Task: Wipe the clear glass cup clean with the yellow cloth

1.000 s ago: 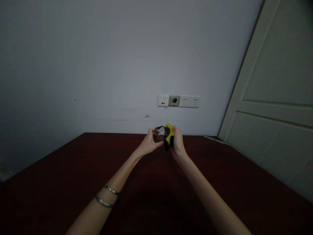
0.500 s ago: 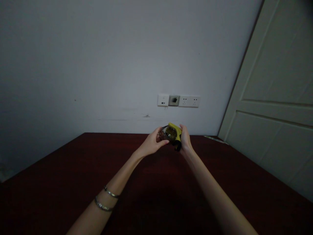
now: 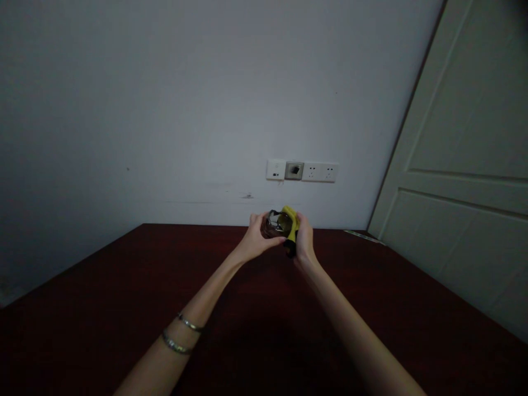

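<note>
My left hand (image 3: 253,237) curves around a clear, round, glass-like vessel (image 3: 274,224), with its thumb along the near side. Reflections and a dark rim line show on the vessel, and yellow shows through its right part. My right hand (image 3: 304,239) is closed on a yellow and black object (image 3: 293,224) whose exact kind I cannot make out. The yellow part presses against the right end of the vessel, and the black part hangs below it. Both things are held up above the table's far part. The right fingertips are partly hidden behind the yellow part.
A dark red table (image 3: 198,286) stretches out below my arms to the pale wall (image 3: 185,110). On that wall sit a white switch plate (image 3: 275,169), a grey socket (image 3: 294,170) and white double sockets (image 3: 320,172). To the right stands a panelled door (image 3: 466,137). A patterned strip (image 3: 365,237) lies at the far right edge.
My right hand and the yellow and black object have shifted slightly left. The vessel has also moved a little left in my left hand, and the yellow part now looks narrower.
</note>
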`<state>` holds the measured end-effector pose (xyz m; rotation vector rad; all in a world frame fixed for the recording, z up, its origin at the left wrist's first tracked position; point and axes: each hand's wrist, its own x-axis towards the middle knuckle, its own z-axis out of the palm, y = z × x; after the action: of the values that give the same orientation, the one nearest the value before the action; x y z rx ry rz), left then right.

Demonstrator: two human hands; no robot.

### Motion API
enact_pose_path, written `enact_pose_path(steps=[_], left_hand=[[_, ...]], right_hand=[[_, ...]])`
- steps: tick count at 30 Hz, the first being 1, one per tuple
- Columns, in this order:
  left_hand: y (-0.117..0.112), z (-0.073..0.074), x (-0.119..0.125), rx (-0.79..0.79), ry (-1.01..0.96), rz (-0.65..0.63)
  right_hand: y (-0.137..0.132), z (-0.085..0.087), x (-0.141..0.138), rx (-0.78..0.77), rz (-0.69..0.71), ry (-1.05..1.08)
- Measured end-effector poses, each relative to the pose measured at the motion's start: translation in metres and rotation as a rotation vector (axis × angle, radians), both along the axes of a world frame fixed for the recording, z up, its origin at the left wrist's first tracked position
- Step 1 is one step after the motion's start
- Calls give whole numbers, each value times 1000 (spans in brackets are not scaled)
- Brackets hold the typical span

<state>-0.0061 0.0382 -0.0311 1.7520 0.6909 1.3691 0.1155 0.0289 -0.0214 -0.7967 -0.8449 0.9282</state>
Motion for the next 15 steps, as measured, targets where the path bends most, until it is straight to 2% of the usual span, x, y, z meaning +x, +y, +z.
enact_pose_path(steps=[3,9,11,15], left_hand=[[-3,-1,1,7,14,-67],[-14,6,-2,-33,103,-210],[-13,6,-3,-3,123,-197],[-6,-1,-2,73,75,-90]], right_hand=[[4,4,6,-40,8,12],[4,11,16,-149,66,25],[1,13,15,-170,80,38],[-7,12,6,-160,79,75]])
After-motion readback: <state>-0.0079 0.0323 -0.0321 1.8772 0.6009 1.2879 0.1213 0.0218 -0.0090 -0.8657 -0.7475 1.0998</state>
